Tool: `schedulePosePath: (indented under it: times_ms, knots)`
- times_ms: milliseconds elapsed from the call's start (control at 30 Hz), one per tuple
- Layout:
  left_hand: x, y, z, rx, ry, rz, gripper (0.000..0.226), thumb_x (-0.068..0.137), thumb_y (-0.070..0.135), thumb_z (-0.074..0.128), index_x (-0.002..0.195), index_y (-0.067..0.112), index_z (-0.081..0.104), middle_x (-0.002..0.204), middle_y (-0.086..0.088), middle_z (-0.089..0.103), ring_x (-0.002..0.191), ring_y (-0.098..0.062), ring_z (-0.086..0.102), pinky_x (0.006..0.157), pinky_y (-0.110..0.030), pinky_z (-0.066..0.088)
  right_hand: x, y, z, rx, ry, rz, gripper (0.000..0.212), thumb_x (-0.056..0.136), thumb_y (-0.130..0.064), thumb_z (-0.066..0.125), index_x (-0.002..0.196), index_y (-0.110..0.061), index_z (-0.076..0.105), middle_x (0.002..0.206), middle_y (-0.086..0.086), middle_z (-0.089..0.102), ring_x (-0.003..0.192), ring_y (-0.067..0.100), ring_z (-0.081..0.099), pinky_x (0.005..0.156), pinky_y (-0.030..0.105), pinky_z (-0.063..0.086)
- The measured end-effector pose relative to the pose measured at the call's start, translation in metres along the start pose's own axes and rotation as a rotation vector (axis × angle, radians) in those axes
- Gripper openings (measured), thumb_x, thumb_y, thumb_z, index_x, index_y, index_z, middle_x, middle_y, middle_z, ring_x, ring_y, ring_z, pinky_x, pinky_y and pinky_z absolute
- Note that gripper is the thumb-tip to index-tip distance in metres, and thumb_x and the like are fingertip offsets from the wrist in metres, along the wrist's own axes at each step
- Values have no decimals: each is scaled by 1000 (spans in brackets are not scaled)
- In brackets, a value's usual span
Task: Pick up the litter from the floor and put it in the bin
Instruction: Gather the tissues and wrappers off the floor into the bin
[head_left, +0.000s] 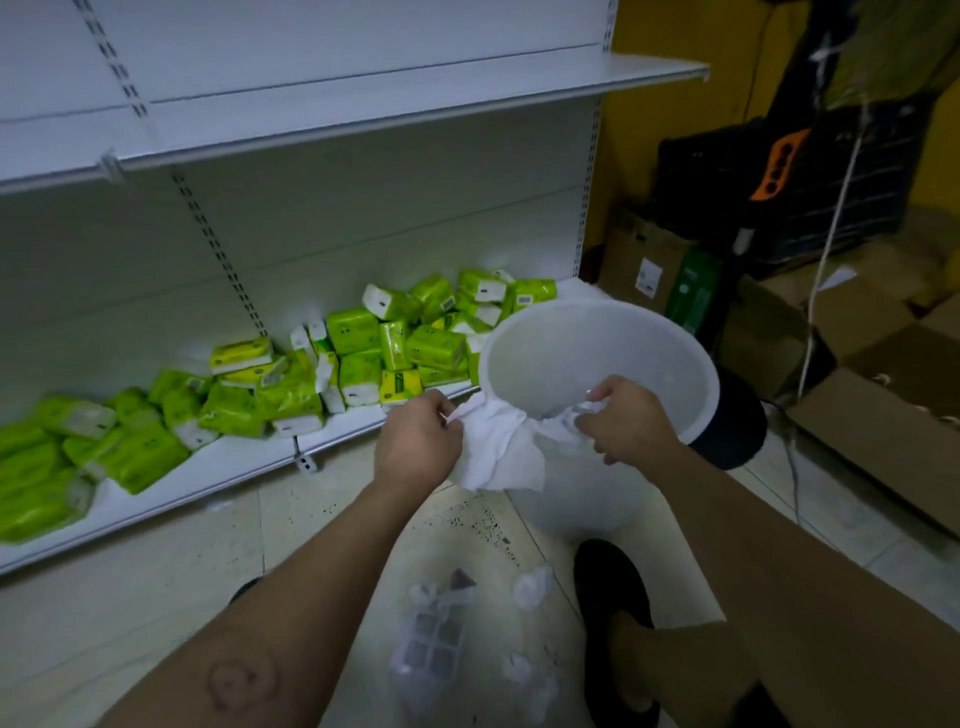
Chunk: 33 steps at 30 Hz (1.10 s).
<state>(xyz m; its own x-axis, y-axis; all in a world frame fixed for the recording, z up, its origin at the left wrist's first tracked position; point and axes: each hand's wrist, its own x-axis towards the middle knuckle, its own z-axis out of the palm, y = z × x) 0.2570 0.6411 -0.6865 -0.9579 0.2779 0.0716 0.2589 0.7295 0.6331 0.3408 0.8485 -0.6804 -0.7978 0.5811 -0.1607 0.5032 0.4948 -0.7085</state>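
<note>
Past the left forearm, left hand pinches tissue at the bin rim; right hand apparently clutches its end.

Bin right of shelf — litter before.

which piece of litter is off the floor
The big white paper towel, gripped by left hand and right hand at the bin rim; the crumpled wads and clear plastic wrapper lie on the tiles.
</note>
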Motion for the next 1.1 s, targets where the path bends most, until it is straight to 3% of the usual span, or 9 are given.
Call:
schedulePosePath:
  times_ms: [200,267,367,467,567,800,933,1100]
  knots:
    - [57,34,59,66,-46,15,8,77,16,58,72,22,60,76,-9,68,78,-30,64,64,-29,46,44,46,-6,229,146,105,13,83,-17,64,75,-11,56,88,17,67,81,34,66,75,49,58]
    - [74,46,81,32,-30,1,7,75,12,58,74,16,64,78,-11,70,80,-30,65,67,-30,48,57,54,-3,334,145,163,18,84,-26,64,95,-12,57,104,15,64,93,33,63,84,48,55]
    - [93,61,110,-1,-23,17,22,75,11,60,96,12,69,95,-12,72,93,-30,65,78,-29,49,73,61,0,295,99,170,50,86,-34,60,129,-13,48,127,12,54,112,31,54,99,38,46]
    - [97,66,130,51,-126,92,49,78,19,68,125,13,58,129,-12,58,117,-27,56,99,-30,42,79,66,-1,223,67,141,52,86,-31,57,134,-13,44,131,14,50,114,32,52,101,36,43]
    - [87,59,136,124,-229,173,61,79,22,69,136,16,47,145,-9,43,132,-24,42,108,-33,35,74,68,-2,159,26,133,56,87,-29,58,137,-10,40,135,16,46,119,33,49,103,36,41]
    - [41,30,100,230,-235,175,55,79,28,68,132,22,52,138,-4,53,126,-23,49,106,-36,41,36,57,0,-13,-126,9,55,89,-21,57,139,-9,39,138,15,47,125,29,46,107,38,38]
    - [-3,13,73,283,-314,169,52,81,37,65,130,26,52,137,-1,54,127,-24,47,103,-42,42,2,33,7,-103,-183,-115,46,85,-20,62,128,-6,51,128,14,57,117,29,53,96,32,41]
    - [-59,-28,46,333,-411,119,51,82,41,64,130,27,51,136,-1,54,127,-25,46,102,-43,42,-51,11,60,-263,-346,-174,64,78,-25,70,137,-18,43,138,8,50,124,23,49,95,28,39]
